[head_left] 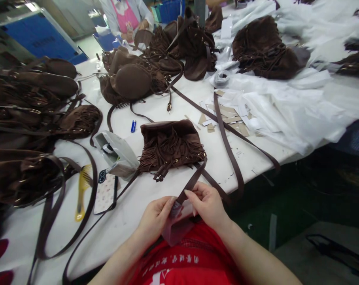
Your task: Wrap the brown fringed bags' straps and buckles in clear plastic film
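Observation:
A dark brown fringed bag (175,144) lies on the table in front of me, its flat brown strap (193,180) running toward my body. My left hand (155,217) is closed on the lower end of the strap, thumb on top. A crumpled, see-through plastic film (175,229) hangs at that end, over my red apron. My right hand (209,204) pinches the strap's edge just to the right, fingers curled. Whether the film is wrapped around the strap or only lies against it, I cannot tell.
Left of the bag stand a grey tape dispenser (116,152), a patterned phone (104,196) and a yellow comb (82,194). Behind them lies a blue lighter (133,126). Brown bags (132,81) are piled around, with white wrapping (310,103) at right. Across the table a person (127,19) works.

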Available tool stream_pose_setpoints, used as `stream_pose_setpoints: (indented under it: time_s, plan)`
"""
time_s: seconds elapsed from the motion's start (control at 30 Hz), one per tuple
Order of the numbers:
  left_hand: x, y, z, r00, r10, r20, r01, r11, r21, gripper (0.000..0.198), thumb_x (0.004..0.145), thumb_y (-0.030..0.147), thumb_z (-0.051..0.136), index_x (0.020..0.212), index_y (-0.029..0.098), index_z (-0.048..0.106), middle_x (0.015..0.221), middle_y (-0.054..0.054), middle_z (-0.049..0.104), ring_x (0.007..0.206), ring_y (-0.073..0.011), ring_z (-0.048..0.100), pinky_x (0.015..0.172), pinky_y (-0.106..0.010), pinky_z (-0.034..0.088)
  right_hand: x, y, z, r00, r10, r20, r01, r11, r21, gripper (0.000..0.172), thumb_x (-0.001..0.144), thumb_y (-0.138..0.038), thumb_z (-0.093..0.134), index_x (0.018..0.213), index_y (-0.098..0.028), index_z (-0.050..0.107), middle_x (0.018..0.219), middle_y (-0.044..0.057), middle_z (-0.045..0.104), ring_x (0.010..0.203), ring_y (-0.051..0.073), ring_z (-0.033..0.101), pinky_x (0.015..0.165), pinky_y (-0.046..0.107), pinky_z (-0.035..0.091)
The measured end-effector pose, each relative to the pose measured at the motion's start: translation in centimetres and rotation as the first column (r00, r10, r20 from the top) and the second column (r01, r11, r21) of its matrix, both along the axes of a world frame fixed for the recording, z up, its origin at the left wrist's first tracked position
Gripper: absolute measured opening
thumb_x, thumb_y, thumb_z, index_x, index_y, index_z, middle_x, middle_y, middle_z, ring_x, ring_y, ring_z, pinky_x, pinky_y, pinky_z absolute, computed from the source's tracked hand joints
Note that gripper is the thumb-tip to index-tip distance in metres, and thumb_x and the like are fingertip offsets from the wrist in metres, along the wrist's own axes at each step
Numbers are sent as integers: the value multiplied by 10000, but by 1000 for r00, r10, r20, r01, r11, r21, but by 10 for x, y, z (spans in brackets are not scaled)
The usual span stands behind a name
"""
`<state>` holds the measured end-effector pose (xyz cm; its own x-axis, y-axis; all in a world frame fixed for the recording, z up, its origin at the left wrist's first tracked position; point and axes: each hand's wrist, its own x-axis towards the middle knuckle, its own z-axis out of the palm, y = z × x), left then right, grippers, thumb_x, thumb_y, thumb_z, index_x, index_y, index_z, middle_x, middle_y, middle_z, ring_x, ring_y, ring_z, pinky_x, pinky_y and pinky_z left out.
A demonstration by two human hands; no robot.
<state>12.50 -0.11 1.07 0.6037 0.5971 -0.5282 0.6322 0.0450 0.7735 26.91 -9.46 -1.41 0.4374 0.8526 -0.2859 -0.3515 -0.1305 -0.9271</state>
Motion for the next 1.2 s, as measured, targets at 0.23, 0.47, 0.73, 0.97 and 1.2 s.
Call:
stream_pose_setpoints:
  time_s: [0.23,0.47,0.73,0.97,1.2]
  plan:
    - [10,3,11,987,-53,149,66,994,-87,454,812,525,574,1023,129,641,845,-51,677,751,-167,602,706,-256,483,0,-7,-1,992,-108,-59,110,994,25,234,813,-404,657,768,-181,597,448,-63,521,348,68,425,356,182,332]
    - [-8,3,9,997,-43,68,68,899,-433,517,630,505,770,938,117,624,711,-24,637,523,-95,541,494,-203,433,1,-14,-4,989,-135,-54,136,991,16,200,821,-370,667,785,-186,598,389,-65,483,325,63,381,359,187,275]
    - [0,26,21,975,-143,167,201,888,-413,431,602,453,805,818,121,634,687,-1,632,577,-103,561,566,-209,439,5,-12,-8,989,-123,-86,124,992,7,189,794,-359,694,782,-183,624,391,-66,463,323,61,363,356,195,234]
    - [12,30,15,969,-209,133,243,900,-363,433,656,512,753,828,130,642,693,-9,636,571,-104,550,538,-202,419,7,-6,-4,996,-89,6,89,996,-16,223,735,-391,734,713,-178,669,517,-18,561,471,110,477,451,226,380]
    - [19,18,8,966,-216,144,252,917,-310,480,837,614,491,853,142,580,581,6,570,485,-104,507,488,-205,401,10,-2,1,994,63,89,-64,998,5,231,764,-392,697,704,-169,695,681,33,664,652,168,604,599,263,482]
